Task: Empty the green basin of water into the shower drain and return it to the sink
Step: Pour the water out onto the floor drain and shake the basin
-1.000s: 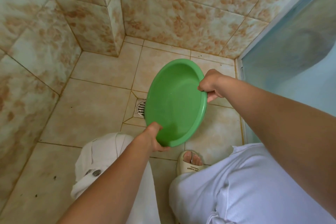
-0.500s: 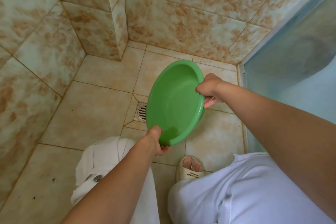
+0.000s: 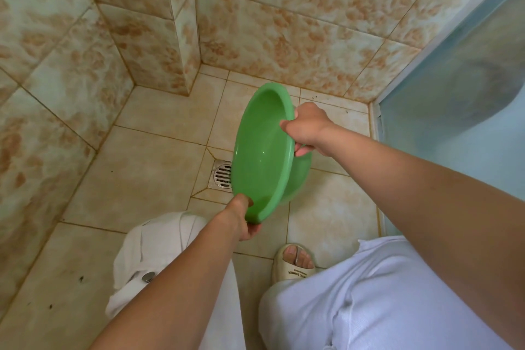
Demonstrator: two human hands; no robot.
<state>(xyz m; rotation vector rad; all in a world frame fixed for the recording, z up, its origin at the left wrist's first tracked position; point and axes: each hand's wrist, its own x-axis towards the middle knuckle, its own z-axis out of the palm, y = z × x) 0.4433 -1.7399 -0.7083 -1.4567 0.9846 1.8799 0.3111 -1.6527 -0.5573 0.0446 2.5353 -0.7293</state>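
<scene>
Green plastic under both hands: the green basin (image 3: 262,156) is held off the floor, tipped nearly on edge, its open side facing 9 o'clock. Left hand (image 3: 243,219) clamps the lowest part of the rim at the basin's 6 o'clock, thumb inside the lip, fingers curled beneath. Right hand (image 3: 308,128) grips the rim at about 2 o'clock, thumb over the inner edge, fingers wrapped behind the wall. Both forearms run bare from the lower frame edge.

Inside of the basin looks smooth and glossy; no pooled water is visible in it, though a thin film cannot be ruled out.

Shower drain (image 3: 222,175), a round slotted metal grate in a square frame, sits in the floor just beside the basin's lower left edge, at 9 o'clock from it, partly hidden by the rim.

Floor tiles (image 3: 136,179) are beige with stained grout lines and a few dark specks toward 7 o'clock. Wall tiles (image 3: 284,23) are mottled cream and rust, running from 9 to 1 o'clock, with a projecting corner at 11. Frosted glass panel (image 3: 454,99) stands at 3 o'clock.

White trousers (image 3: 369,301) fill 5 o'clock; a second white-clad leg (image 3: 150,253) with a metal button lies at 7. One foot in a cream slide sandal (image 3: 292,264) rests on the floor directly below the basin.
</scene>
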